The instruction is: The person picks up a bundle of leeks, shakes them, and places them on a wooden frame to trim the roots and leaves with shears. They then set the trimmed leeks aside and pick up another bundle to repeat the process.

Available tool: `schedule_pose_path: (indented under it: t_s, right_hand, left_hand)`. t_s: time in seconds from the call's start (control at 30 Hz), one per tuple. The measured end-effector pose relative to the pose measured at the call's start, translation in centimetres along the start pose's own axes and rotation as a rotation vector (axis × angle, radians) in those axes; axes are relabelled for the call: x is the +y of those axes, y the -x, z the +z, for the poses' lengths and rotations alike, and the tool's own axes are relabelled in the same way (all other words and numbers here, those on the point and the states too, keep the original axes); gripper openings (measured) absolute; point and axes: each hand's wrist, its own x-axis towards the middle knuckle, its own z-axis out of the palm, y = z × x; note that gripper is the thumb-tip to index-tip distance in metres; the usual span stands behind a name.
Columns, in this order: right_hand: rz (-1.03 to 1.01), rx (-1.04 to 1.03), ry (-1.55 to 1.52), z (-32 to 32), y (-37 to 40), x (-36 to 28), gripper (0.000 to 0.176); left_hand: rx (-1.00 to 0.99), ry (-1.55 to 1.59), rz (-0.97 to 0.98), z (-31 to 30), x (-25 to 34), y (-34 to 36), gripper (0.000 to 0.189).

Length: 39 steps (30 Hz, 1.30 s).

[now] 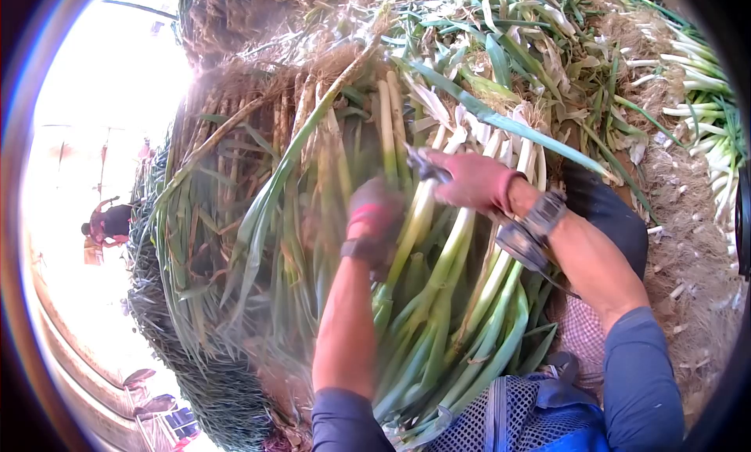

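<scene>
A big bundle of long leeks [438, 295] with white stalks and green leaves lies across my lap. My left hand [374, 217], in a reddish glove and blurred by motion, is closed around several stalks near the middle of the bundle. My right hand [469, 178], also in a reddish glove, presses on the white ends of the stalks and grips a small dark tool [422, 166] whose shape I cannot make out. A dark strap sits on my right wrist [540, 217].
More leeks with roots [258, 139] are stacked to the left, loose green leaves and trimmings [516, 37] at the top, cleaned white stalks [696, 100] at the far right. Straw-strewn ground [688, 249] lies to the right. Another person [106, 225] works far off at the left.
</scene>
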Motion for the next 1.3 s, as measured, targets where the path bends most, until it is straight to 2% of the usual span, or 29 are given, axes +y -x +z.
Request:
schedule_pose_path:
  t_s: [0.03,0.07,0.13,0.2,0.27,0.33,0.37,0.4,0.43,0.57,0.6,0.63,0.7,0.73,0.77,0.83,0.9,0.97,1.0,1.03,1.1,1.17,1.23,1.3]
  right_hand:
    - [-0.059,-0.027,-0.047,0.7,1.4,0.5,0.081]
    - [-0.083,-0.075,-0.040,1.2,3.0,1.1,0.082]
    - [-0.116,-0.103,0.025,1.5,6.7,0.7,0.082]
    - [-0.087,-0.073,0.057,1.1,8.9,0.6,0.082]
    - [0.001,-0.013,0.147,0.2,10.4,0.1,0.082]
    - [-0.070,0.006,0.144,0.9,11.0,1.4,0.083]
    - [-0.142,0.024,0.136,1.2,11.2,1.7,0.083]
    - [-0.101,-0.064,0.157,0.7,11.9,0.5,0.082]
    - [-0.100,-0.067,0.161,0.1,12.4,-0.6,0.082]
    - [0.021,-0.081,0.276,-1.1,11.7,-1.7,0.079]
    - [-0.030,-0.072,0.256,-1.0,11.2,-1.5,0.080]
    - [-0.081,-0.064,0.236,-1.0,10.8,-1.5,0.082]
    - [-0.118,-0.113,0.268,-0.8,10.0,-2.0,0.080]
    - [-0.102,-0.137,0.271,-0.8,9.4,-2.3,0.080]
    - [-0.085,-0.160,0.273,-0.9,8.8,-2.6,0.080]
    - [-0.030,-0.137,0.328,-1.1,7.9,-3.1,0.080]
    - [0.004,-0.228,0.351,-0.9,7.3,-3.8,0.078]
    - [0.001,-0.271,0.374,-0.6,7.1,-4.5,0.078]
    - [0.017,-0.226,0.376,-0.6,6.8,-4.7,0.078]
    - [0.035,-0.182,0.377,-0.6,6.5,-4.8,0.078]
    - [0.063,-0.168,0.373,-0.7,5.9,-4.9,0.078]
    - [-0.002,-0.239,0.346,-0.4,5.3,-5.1,0.079]
    - [0.032,-0.248,0.364,-0.1,4.1,-5.2,0.078]
    - [0.061,-0.133,0.453,-0.2,1.8,-4.3,0.076]
  left_hand:
    - [0.005,0.007,-0.001,0.0,-0.4,0.8,0.065]
    - [0.053,-0.073,0.131,0.1,-0.9,1.9,0.063]
    - [0.106,-0.152,0.260,-0.4,-0.8,3.4,0.061]
    - [-0.058,0.077,0.072,-0.8,-0.2,4.8,0.047]
    - [-0.037,-0.001,0.085,-0.5,0.4,6.5,0.040]
    - [0.015,-0.056,0.140,0.4,0.5,8.3,0.025]
    - [0.015,-0.051,0.138,0.9,0.4,9.3,0.025]
    - [0.017,0.001,0.216,1.3,0.5,10.2,0.024]
    - [0.020,0.054,0.296,1.5,0.7,11.1,0.023]
    - [-0.032,0.072,0.376,2.6,2.0,13.1,0.022]
    - [-0.036,0.071,0.396,3.0,1.5,12.7,0.033]
    - [-0.035,0.077,0.394,3.5,0.9,12.3,0.033]
    - [0.050,0.321,0.385,4.1,-0.6,11.4,0.046]
    - [-0.162,0.676,0.207,4.4,-1.2,10.7,0.053]
    - [-0.149,0.867,0.109,5.0,-1.5,10.2,0.049]
    - [-0.059,1.248,0.071,3.9,-2.2,9.3,0.048]
    - [0.003,1.264,-0.001,5.0,-3.3,6.8,0.042]
    - [0.059,0.482,0.023,4.6,-3.6,5.3,0.038]
    - [0.003,0.312,0.053,4.7,-3.4,4.5,0.041]
    - [0.003,0.317,0.056,3.8,-2.5,4.3,0.041]
    - [-0.149,0.051,0.022,2.5,-1.0,3.8,0.042]
    - [-0.150,0.006,0.025,3.5,-1.3,2.5,0.044]
    - [-0.116,-0.024,0.026,3.9,-1.3,2.1,0.042]
    - [-0.079,0.054,0.050,3.9,-1.7,2.5,0.041]
